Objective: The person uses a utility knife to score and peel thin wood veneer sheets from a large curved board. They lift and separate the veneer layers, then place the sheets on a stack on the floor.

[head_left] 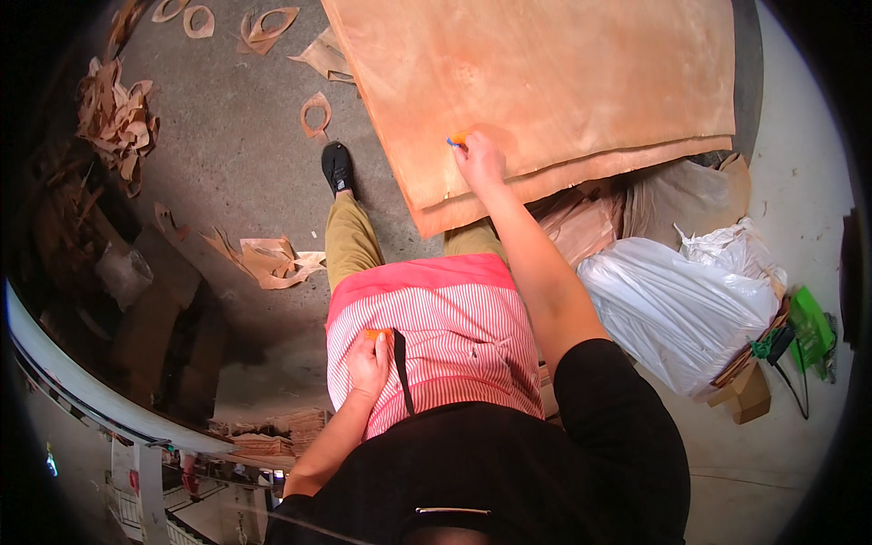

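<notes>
My right hand [481, 165] reaches forward over the near edge of a stack of thin, light-brown wood veneer sheets [572, 73]. It is closed on a small orange-and-blue object [459, 139], whose kind I cannot make out. The top sheet sits slightly back from the one below, so a strip of the lower sheet [581, 169] shows. Close to my body, my left hand [367, 365] is closed on a small orange piece [379, 333] in front of my red-and-white striped apron [436, 318]. A black strap [401, 372] hangs beside that hand.
Veneer scraps with cut-out holes [315, 113] lie on the grey floor [236, 127], and a crumpled scrap heap [116, 118] is at far left. White plastic-wrapped bundles [681, 309], a cardboard box [743, 395] and a green object [810, 331] stand on the right.
</notes>
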Motion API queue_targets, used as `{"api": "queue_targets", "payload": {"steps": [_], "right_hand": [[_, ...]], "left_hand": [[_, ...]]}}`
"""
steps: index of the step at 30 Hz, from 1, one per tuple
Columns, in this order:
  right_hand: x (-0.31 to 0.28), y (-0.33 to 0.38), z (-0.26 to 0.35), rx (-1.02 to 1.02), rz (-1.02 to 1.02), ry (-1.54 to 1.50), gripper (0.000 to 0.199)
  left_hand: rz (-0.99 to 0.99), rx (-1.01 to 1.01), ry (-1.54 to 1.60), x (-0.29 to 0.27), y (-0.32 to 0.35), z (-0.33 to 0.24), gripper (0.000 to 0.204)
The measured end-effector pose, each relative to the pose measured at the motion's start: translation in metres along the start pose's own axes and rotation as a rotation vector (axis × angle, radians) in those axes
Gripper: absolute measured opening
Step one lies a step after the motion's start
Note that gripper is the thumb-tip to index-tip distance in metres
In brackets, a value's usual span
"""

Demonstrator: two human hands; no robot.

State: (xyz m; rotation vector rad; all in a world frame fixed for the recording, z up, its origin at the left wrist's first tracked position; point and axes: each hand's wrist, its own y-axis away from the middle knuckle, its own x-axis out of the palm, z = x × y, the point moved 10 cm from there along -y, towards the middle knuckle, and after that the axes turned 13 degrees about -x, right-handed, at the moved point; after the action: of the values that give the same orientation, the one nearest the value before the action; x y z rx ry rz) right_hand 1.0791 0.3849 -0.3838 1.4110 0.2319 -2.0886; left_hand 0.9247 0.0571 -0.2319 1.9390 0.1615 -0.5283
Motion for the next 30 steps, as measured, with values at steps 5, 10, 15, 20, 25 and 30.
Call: {"api": "queue_targets", "payload": {"steps": [5, 10, 15, 20, 25, 30], "right_hand": [[-0.009, -0.002, -0.01, 0.308, -0.036, -0.26, 0.013], [0.008, -0.015, -0.007, 0.17, -0.026, -0.155, 0.014], [0.024, -0.003, 0.006, 0.093, 0.074, -0.116, 0.012], [0.003, -0.002, -0.011, 0.322, -0.026, -0.266, 0.009], [0.008, -0.001, -0.025, 0.273, -0.039, -0.176, 0.009], [0.0, 0.005, -0.017, 0.262, -0.138, -0.181, 0.011]], "left_hand": [[0.003, -0.003, 0.024, 0.002, 0.0, 0.005, 0.023], [0.06, -0.034, -0.004, 0.007, 0.0, 0.014, 0.023], [0.04, -0.045, 0.018, 0.004, -0.001, 0.011, 0.023], [0.025, -0.03, 0.038, 0.0, -0.001, 0.005, 0.023], [0.042, -0.033, 0.003, 0.007, -0.002, 0.015, 0.023], [0.028, -0.031, 0.016, 0.004, -0.002, 0.009, 0.024]]}}
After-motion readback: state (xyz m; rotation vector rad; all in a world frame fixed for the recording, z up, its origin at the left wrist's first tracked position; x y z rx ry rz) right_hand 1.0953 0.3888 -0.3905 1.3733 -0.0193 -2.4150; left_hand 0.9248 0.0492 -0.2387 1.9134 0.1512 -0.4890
